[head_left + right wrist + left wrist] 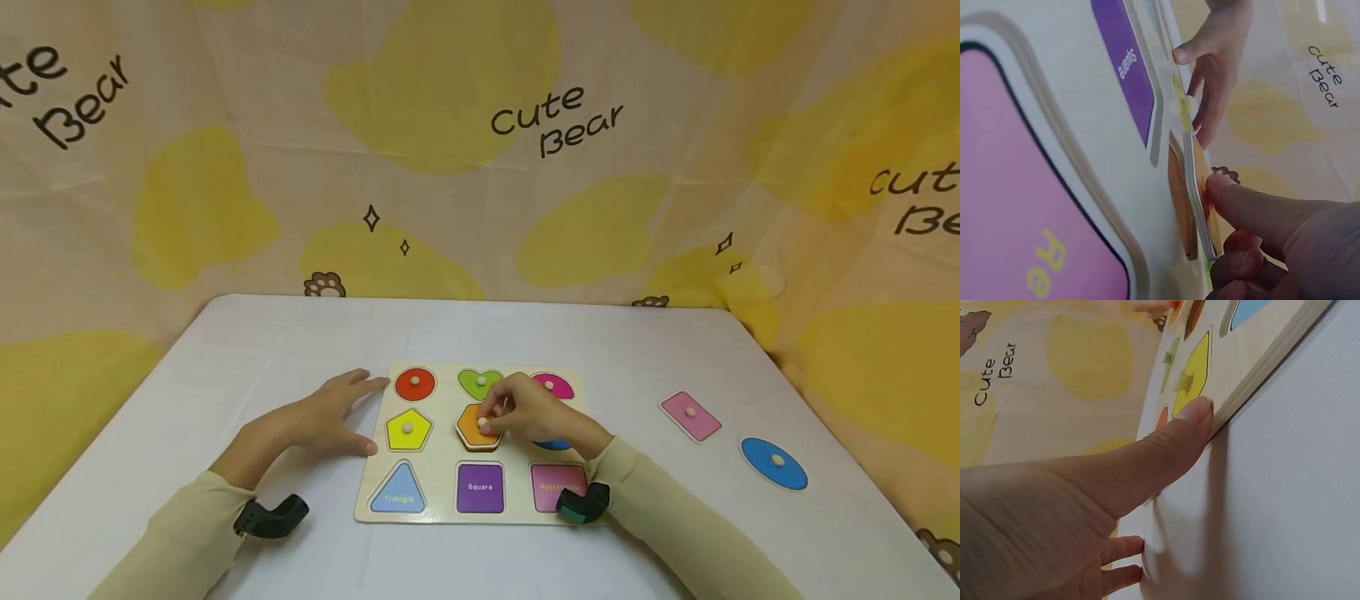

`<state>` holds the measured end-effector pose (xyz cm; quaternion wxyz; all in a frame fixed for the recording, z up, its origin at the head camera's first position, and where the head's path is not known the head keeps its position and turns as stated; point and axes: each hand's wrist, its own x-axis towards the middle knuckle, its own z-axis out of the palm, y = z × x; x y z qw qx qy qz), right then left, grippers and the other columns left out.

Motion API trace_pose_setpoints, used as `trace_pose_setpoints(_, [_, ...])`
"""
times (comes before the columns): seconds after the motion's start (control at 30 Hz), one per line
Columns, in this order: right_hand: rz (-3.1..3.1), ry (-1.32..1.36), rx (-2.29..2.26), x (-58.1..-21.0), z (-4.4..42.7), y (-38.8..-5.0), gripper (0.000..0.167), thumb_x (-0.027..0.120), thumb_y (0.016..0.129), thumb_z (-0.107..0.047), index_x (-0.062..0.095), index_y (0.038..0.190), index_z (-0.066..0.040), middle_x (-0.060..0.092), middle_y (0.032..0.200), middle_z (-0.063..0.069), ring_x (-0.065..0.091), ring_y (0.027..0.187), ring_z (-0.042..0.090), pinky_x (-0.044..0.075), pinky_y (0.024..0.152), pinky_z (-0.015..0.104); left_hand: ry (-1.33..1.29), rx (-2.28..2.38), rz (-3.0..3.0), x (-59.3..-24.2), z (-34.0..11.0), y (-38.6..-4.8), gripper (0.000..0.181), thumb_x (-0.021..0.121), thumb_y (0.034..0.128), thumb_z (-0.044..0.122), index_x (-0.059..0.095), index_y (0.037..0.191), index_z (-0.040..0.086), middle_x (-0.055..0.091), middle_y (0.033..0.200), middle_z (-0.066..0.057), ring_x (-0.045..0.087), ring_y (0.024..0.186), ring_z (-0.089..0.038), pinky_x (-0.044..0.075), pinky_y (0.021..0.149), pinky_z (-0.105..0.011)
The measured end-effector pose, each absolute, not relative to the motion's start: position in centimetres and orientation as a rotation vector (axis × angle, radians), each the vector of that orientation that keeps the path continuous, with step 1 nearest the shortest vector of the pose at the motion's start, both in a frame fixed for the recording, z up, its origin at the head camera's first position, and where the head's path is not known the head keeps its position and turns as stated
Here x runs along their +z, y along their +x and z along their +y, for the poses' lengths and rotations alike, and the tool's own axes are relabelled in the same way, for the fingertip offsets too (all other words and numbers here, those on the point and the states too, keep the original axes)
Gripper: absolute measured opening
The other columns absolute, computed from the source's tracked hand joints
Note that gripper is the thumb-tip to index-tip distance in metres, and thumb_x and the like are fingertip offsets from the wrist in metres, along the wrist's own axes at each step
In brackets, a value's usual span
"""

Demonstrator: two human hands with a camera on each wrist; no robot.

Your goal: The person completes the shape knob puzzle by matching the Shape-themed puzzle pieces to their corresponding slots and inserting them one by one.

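We find the pale wooden shape board (441, 492) lying flat on the white table (450, 567), with four knobbed pieces seated: the red circle (415, 384), the green heart (478, 383), the magenta semicircle (555, 387) and the yellow pentagon (408, 430). The orange hexagonal piece (469, 423) is in the right hand (532, 408); that grip is a pinch, thumb and finger nipping the small round knob (482, 423), with the piece slightly raised just over its hexagonal recess (1180, 194). The left hand (321, 422) has hold of nothing: its fingers are spread and its thumb rests on the board's left edge beside the pentagon (a steadying touch, in our judgement). Counting seated pieces as done, we put the work near the halfway mark, with the hexagon not yet seated. Unfilled are the light-blue triangle recess (398, 490), the purple square recess (480, 493), the pink rectangle recess (547, 487) and, we judge, the blue recess (553, 444) partly hidden behind the right hand. The pink rectangular piece (691, 417) and the blue oval piece (775, 463) lie to the right, well apart from the board. We could not locate a triangular or square piece in any view.
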<state>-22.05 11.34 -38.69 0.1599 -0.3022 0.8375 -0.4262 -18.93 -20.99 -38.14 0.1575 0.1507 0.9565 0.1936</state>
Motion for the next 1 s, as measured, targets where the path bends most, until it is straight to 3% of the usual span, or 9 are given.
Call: trace_pose_setpoints(1.0, [2.372,-0.783,-1.198,-39.38,10.81,-21.86,0.007,0.079,0.086,-0.005,0.075,0.086,0.000,0.050,0.067,-0.004,0.045,0.064,0.009,0.035,0.055,0.014,0.425,0.545,2.743,-38.25,-21.06,-19.01,0.099,0.086,0.0758,0.045,0.037,0.157,0.019,0.026,0.164,-0.026,0.023,0.150,-0.051,0.033,0.113,-0.072])
